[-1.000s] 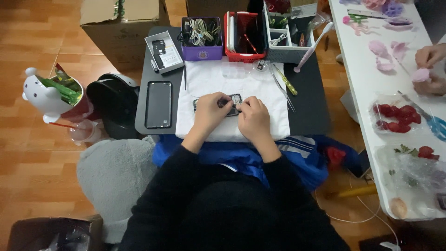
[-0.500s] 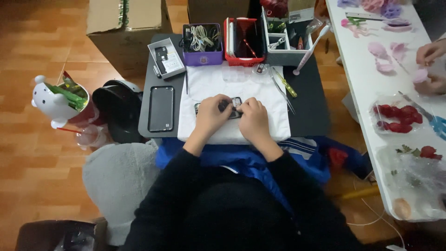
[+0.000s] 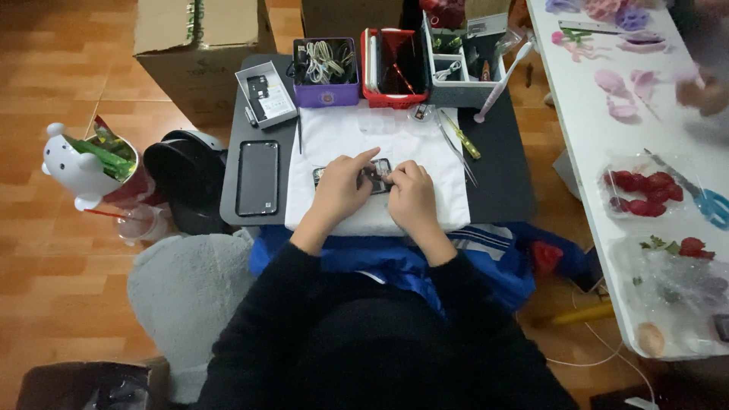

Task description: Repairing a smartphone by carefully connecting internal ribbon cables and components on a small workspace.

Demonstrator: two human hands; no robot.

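holding small dark device (image 3: pixel 377 175), white cloth (image 3: pixel 345 137)

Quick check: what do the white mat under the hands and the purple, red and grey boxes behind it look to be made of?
White mat: looks like soft cloth, matte, with faint creases. Purple box, red box and grey box: probably moulded plastic, with smooth, evenly coloured walls; the red one shows a slight sheen.

A home room used as a small repair bench, warm wooden floor (image 3: pixel 45 91), low dark table (image 3: pixel 501 175) with tool boxes (image 3: pixel 395 61) far, cardboard box (image 3: pixel 197 45) far left, white side table (image 3: pixel 600 152) right.
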